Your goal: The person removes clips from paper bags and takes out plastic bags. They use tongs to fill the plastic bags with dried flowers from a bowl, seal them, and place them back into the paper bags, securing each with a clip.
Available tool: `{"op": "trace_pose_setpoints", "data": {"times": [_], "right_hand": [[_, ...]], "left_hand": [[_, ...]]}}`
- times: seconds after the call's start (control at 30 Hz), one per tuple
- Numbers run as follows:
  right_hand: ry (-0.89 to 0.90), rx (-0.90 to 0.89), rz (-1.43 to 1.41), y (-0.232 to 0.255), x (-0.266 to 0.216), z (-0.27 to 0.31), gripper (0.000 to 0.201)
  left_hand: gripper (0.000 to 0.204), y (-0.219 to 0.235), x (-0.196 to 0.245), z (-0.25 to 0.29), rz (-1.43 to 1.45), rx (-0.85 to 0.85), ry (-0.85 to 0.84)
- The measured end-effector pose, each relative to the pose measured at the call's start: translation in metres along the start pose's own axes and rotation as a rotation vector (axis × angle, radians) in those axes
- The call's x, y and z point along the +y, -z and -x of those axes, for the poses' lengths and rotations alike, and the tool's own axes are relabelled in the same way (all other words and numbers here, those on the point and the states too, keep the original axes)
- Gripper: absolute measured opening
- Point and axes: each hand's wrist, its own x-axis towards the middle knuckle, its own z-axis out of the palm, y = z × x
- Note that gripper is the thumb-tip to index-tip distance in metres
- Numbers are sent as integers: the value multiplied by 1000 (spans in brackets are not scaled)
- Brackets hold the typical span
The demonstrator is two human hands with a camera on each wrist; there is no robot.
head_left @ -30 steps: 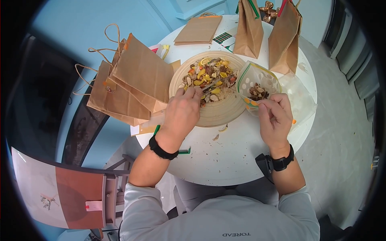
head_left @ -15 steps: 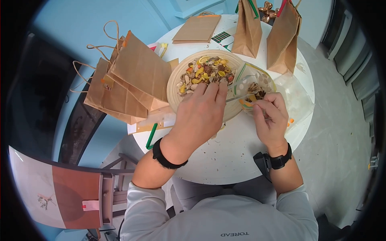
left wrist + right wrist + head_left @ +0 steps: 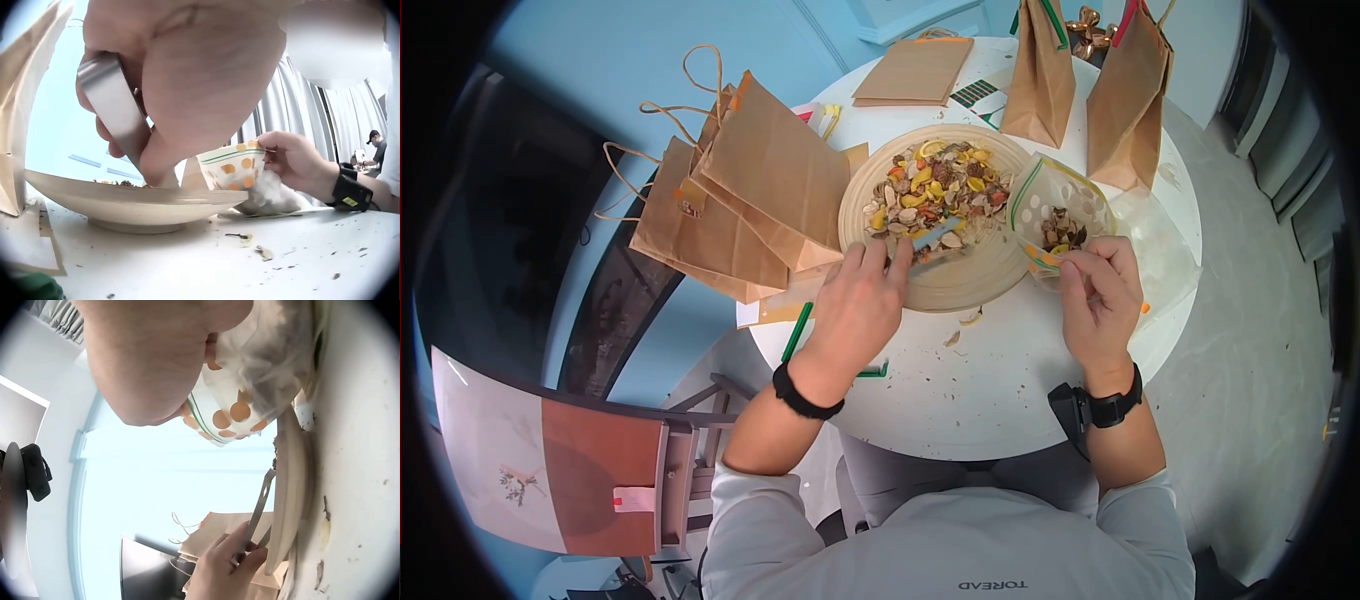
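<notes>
My left hand grips metal tongs over the near left part of a round wooden plate. The tong tips reach into a heap of dried potpourri, a mix of yellow, brown and orange pieces. At the plate's right side, my right hand pinches the near rim of a clear zip bag with orange dots and a green seal line. The bag's mouth stands open, and some brown dried pieces lie inside. In the right wrist view, the tongs' arms slant up to the plate's edge.
Brown paper bags with string handles stand left of the plate. Two more paper bags stand at the back right, near a flat-lying one. A green strip and scattered crumbs lie on the white round table.
Half a second ago the left hand held the tongs across to the bag's mouth. They have since swung back left over the plate. The right hand keeps its hold on the bag.
</notes>
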Motion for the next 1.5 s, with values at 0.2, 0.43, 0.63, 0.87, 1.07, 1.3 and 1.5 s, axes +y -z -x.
{"op": "trace_pose_setpoints", "data": {"times": [0.2, 0.43, 0.63, 0.87, 1.07, 1.3, 1.5], "right_hand": [[2, -8, -9, 0, 0, -1, 10], [9, -18, -6, 0, -1, 0, 12], [25, -18, -1, -1, 1, 0, 13], [-9, -22, 1, 0, -1, 0, 13], [16, -29, 14, -1, -4, -3, 14], [20, -49, 13, 0, -4, -3, 14], [-20, -5, -17, 0, -2, 0, 13]], "left_hand": [[44, -23, -16, -34, -57, -10, 37], [33, -34, -23, -43, 48, 24, 12], [33, -24, -22, -41, 79, 55, 9], [32, -5, -19, -33, 104, 123, 0], [36, 36, 0, -35, 129, 192, -27], [49, 48, 36, -42, 278, 188, -119], [56, 53, -1, 9, 226, 95, 32]]}}
